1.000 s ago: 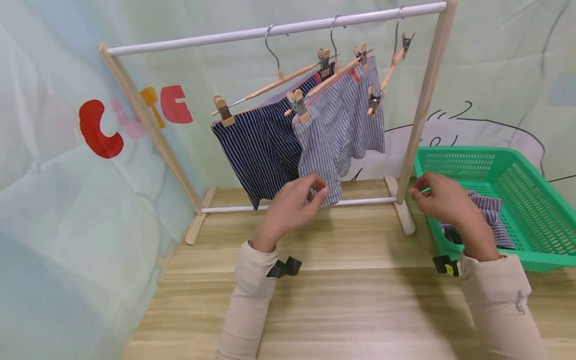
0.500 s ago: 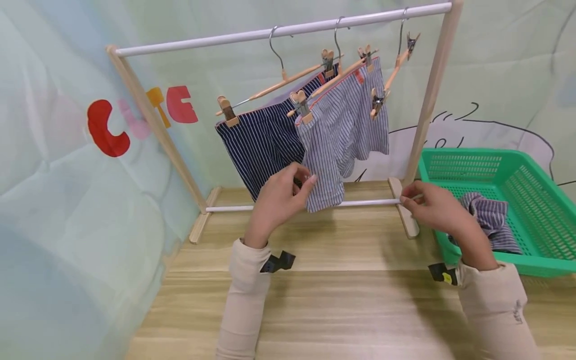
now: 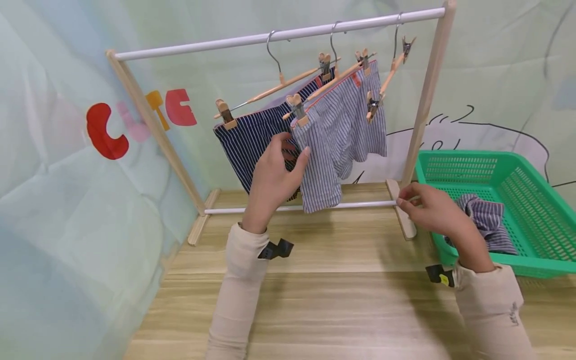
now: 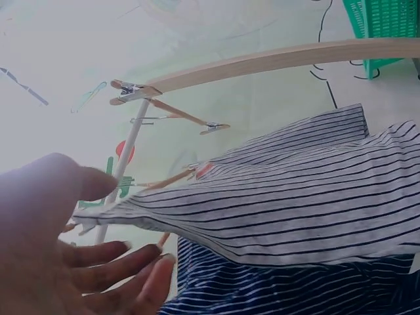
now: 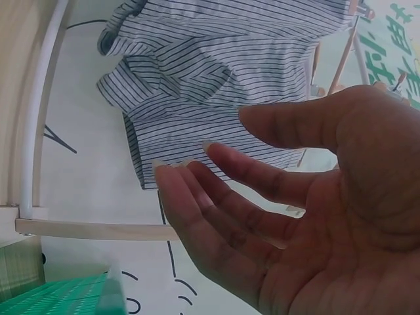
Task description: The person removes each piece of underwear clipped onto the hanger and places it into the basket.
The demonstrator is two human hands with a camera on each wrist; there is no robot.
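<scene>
Plainly, we are at a bench with a pale wood-grain top, bands of light and dark running across it and our arms' soft shadows lying over it. A light rack stands on it, wooden at the sides, with a white top rail and a thinner lower rail. Behind and to the left, a creased backdrop in pale green and blue carries colored letter-like shapes, a red one leftmost; further right it bears a white figure outlined in black.

From the top rail, the pale striped shorts hang clipped to a hanger, just in front of the dark striped shorts; a third hanger hangs to their right. Our left hand is at the pale pair's near edge, thumb and fingers spread apart on either side of it; whether they touch the cloth, we cannot tell. Our right hand is beside the rack's right foot, fingers loosely bent, thumb apart. Right of the rack, a green basket holds a bunched striped cloth.
</scene>
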